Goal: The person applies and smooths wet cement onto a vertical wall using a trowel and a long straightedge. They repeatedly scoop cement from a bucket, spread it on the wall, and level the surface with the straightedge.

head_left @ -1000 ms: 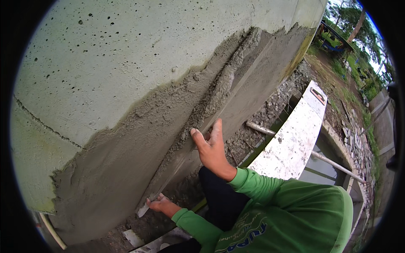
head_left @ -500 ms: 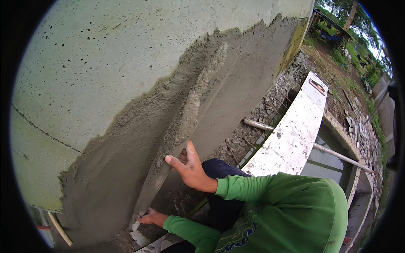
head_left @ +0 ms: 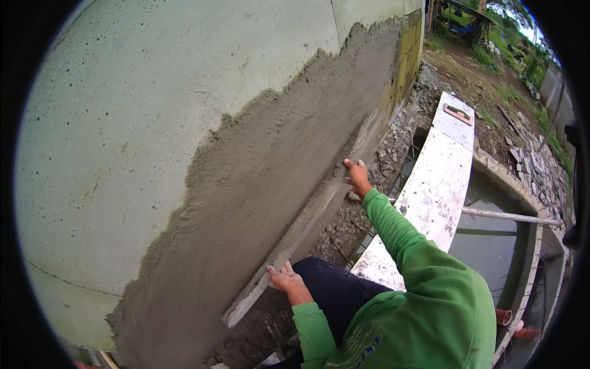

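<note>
A long straightedge (head_left: 316, 218), caked with grey mortar, slants across the lower part of a freshly plastered wall (head_left: 264, 166). My left hand (head_left: 287, 284) grips it near its lower end. Farther up the bar, my right hand (head_left: 358, 177) is closed around it, the fingertips over its upper edge. The wet mortar has a ragged upper border against bare, pitted concrete (head_left: 135, 111). I cannot tell how firmly the bar presses on the mortar. My dark-clad knee (head_left: 335, 292) is bent beside the wall, below the bar.
A white, mortar-spattered plank (head_left: 427, 190) lies to my right, with a hand float (head_left: 458, 114) on its far end. Beyond it are a metal pipe (head_left: 510, 217) and a concrete-edged pit with water (head_left: 488, 258). Rubble (head_left: 344, 237) lines the wall's foot.
The straightedge has moved right and down across the plaster, and the thick ridge of mortar along it has thinned. Both hands have moved with it and now sit farther apart.
</note>
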Motion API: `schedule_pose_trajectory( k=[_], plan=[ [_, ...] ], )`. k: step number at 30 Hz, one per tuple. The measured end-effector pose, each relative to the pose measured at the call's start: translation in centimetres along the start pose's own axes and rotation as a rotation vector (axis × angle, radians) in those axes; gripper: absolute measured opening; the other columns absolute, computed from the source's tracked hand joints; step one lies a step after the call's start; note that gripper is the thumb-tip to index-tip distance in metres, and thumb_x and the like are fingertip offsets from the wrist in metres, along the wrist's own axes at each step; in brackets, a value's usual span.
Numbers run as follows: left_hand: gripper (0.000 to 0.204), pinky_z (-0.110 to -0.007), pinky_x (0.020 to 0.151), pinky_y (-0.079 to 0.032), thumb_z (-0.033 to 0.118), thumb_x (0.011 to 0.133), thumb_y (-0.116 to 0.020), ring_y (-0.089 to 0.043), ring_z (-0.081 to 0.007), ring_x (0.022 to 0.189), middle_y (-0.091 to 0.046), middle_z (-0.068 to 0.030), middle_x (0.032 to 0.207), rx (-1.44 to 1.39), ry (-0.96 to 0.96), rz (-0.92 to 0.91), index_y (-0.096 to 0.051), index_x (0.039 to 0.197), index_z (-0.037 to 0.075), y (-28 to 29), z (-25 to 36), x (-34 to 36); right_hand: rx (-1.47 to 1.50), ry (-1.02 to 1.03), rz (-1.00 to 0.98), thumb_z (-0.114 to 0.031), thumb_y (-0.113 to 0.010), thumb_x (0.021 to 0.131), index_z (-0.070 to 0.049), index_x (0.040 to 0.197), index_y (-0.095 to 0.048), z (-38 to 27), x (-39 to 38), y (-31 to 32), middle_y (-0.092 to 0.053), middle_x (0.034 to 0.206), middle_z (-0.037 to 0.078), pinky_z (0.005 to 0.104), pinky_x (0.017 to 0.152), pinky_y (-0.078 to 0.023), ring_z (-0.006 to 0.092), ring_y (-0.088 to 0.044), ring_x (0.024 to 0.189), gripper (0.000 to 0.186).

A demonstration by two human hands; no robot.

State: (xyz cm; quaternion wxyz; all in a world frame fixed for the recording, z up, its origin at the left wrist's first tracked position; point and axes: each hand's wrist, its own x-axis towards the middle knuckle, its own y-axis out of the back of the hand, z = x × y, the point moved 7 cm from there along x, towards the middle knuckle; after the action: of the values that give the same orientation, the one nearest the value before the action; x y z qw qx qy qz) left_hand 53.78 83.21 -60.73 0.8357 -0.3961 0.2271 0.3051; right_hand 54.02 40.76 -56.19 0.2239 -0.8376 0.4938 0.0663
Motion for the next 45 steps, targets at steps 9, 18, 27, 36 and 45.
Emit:
schedule_pose_trajectory(
  k=[9,18,27,36,45],
  plan=[
    [0.068,-0.047,0.112,-0.032,0.022,0.094,-0.058,-0.03,-0.0378,0.136,-0.022,-0.0258,0.148,-0.168,0.064,-0.154,-0.02,0.144,-0.003,-3.6,-2.8,1.7,-0.108,0.145,0.016,-0.018,-0.065,0.084,0.005,0.113,-0.049,-6.1,3.3,-2.3,-0.059,0.096,0.012,0.0355,0.069,-0.049,0.0191,-0.058,0.084,0.04],
    [0.06,-0.044,0.112,-0.031,0.023,0.093,-0.056,-0.038,-0.0339,0.132,-0.037,-0.0241,0.142,-0.201,0.068,-0.063,-0.03,0.138,-0.008,-2.3,3.0,-0.7,-0.114,0.387,-0.043,-0.017,-0.063,0.088,-0.007,0.092,-0.042,-9.8,-5.5,-6.9,-0.048,0.082,0.003,0.032,0.05,-0.048,0.0141,-0.053,0.072,0.024],
    [0.053,-0.044,0.111,-0.031,0.021,0.089,-0.06,-0.041,-0.0352,0.13,-0.045,-0.0227,0.137,-0.324,0.066,-0.067,-0.042,0.131,-0.007,4.7,6.5,5.0,-0.035,0.223,-0.292,-0.016,-0.063,0.088,-0.003,0.099,-0.045,-7.8,-13.6,-10.0,-0.05,0.08,0.001,0.0285,0.056,-0.047,0.0101,-0.054,0.074,0.025],
    [0.057,-0.045,0.113,-0.03,0.02,0.093,-0.055,-0.036,-0.034,0.134,-0.038,-0.0234,0.141,-0.134,0.137,-0.176,-0.031,0.136,-0.008,-5.0,-3.1,-2.2,-0.106,0.167,-0.027,-0.015,-0.061,0.087,-0.004,0.098,-0.045,-11.9,0.8,-3.3,-0.052,0.088,0.006,0.0359,0.053,-0.048,0.0166,-0.056,0.073,0.023],
    [0.05,-0.044,0.11,-0.035,0.019,0.092,-0.057,-0.041,-0.0331,0.13,-0.043,-0.022,0.138,-0.217,0.144,0.003,-0.04,0.13,-0.008,-2.2,2.3,-1.0,-0.11,0.405,-0.045,-0.014,-0.062,0.086,0.003,0.111,-0.045,-12.0,-6.7,-7.5,-0.058,0.097,0.012,0.0334,0.07,-0.05,0.0195,-0.058,0.082,0.034]
  ],
)
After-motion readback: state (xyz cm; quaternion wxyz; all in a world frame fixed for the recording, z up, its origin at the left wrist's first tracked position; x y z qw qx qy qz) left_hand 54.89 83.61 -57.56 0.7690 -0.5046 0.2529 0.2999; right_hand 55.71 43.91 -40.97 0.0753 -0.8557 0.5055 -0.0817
